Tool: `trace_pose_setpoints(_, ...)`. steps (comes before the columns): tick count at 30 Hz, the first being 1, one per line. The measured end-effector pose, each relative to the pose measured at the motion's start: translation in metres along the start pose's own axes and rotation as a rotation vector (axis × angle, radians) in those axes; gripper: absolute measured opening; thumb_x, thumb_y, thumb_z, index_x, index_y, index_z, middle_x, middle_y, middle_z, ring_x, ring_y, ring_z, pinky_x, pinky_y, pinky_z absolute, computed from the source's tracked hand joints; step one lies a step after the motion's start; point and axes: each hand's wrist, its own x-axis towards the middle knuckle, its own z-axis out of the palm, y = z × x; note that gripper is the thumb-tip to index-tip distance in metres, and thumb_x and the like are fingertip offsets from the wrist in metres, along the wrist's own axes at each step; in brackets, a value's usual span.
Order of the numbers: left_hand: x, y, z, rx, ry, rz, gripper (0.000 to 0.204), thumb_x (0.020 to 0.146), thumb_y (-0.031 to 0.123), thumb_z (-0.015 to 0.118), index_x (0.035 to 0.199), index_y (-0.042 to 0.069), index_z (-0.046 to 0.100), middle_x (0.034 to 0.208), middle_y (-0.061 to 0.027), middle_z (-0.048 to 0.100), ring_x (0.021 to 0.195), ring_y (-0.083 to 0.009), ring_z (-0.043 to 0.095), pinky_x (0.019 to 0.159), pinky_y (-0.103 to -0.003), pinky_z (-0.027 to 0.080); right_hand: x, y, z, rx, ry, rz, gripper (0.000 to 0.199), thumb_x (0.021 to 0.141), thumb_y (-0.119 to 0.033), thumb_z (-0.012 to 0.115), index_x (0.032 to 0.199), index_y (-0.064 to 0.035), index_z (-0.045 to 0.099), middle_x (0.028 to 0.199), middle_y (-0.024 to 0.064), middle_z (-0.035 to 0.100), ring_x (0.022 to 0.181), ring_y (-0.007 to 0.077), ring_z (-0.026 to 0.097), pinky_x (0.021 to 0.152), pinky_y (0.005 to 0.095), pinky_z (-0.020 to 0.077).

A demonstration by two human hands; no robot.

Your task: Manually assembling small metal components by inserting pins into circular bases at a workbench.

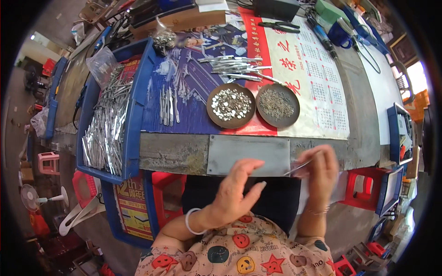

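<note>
Jutting leftward from the right hand [321,166], a thin metal strip [298,168] slants across the near edge of the workbench [175,154]. Its long axis runs obliquely, the free end pointing to the person's left and slightly back toward the body, near the right corner of a grey metal plate [248,155]; whether it touches the plate cannot be told. The right hand is blurred, but its fingertips appear pinched together on the strip's other end.

Across from it, the left hand [239,191] is held with thumb and fingers apart, just on the body side of the plate; a white bangle [190,221] circles that wrist.

Ahead of the right hand and to its left sits a brown bowl of small pins [280,123], and just left of that, a brown bowl of shiny discs [230,124]. Beyond the bowls lies a pile of metal strips [235,66], mostly crosswise. Farther left of both hands, a short row of strips [169,106] points away from the body, beside a blue tray [137,101] heaped with more strips.
</note>
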Motion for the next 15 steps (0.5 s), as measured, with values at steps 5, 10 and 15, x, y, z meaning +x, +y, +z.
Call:
trace_pose_setpoints(5,0.058,-0.007,-0.064,0.092,0.021,-0.016,0.017,0.086,-0.002,0.056,0.103,0.001,0.057,0.097,-0.0033,0.056,0.085,-0.0082,0.053,0.075,-0.022,0.045,0.105,-0.017,-0.06,-0.697,-0.034,-0.225,0.015,0.09,-0.013,0.053,0.084,0.0004,0.058,0.061,0.0052,0.057,0.051,0.0116,0.05,0.049,0.0266,0.0374)
trace_pose_setpoints(10,0.159,-0.045,-0.103,0.321,0.191,0.02,0.011,0.086,0.004,0.058,0.095,0.0,0.064,0.083,-0.0048,0.062,0.072,-0.0104,0.056,0.064,-0.024,0.045,0.154,0.015,-0.081,-1.282,-0.028,-0.351,0.016,0.086,-0.017,0.056,0.09,-0.0019,0.056,0.068,0.0199,0.06,0.067,0.0389,0.058,0.062,0.0432,0.0444)
trace_pose_setpoints(15,0.255,-0.121,-0.121,0.617,0.15,0.123,0.017,0.077,0.011,0.067,0.092,0.002,0.067,0.087,-0.0128,0.065,0.077,-0.0262,0.063,0.072,-0.034,0.05,0.122,-0.007,-0.063,-1.16,0.064,-0.538,0.023,0.084,-0.008,0.058,0.105,-0.0001,0.055,0.087,0.0154,0.058,0.071,0.0297,0.059,0.063,0.0386,0.0452)
